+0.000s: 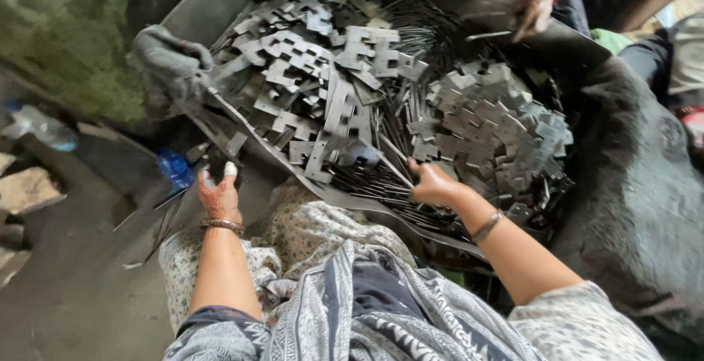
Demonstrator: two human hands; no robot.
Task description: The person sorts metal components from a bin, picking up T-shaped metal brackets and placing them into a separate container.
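Note:
A large grey sheet-metal tray [213,9] holds a heap of stamped metal pieces [330,75] and a bundle of thin metal strips [381,185]. My right hand [434,185] reaches into the tray's near edge, fingers closed among the thin strips. My left hand [218,194] hangs outside the tray below its left rim, fingers curled around small dark metal pieces. Both wrists wear bangles. A second pile of the stamped pieces [499,126] lies to the right of my right hand.
Another person's hand [534,12] with a red bangle rests on the tray's far rim. A grey cloth [170,60] hangs on the left rim. A blue bottle [174,166] and a clear bottle [44,128] lie on the floor at left. Dark fabric [638,185] covers the right.

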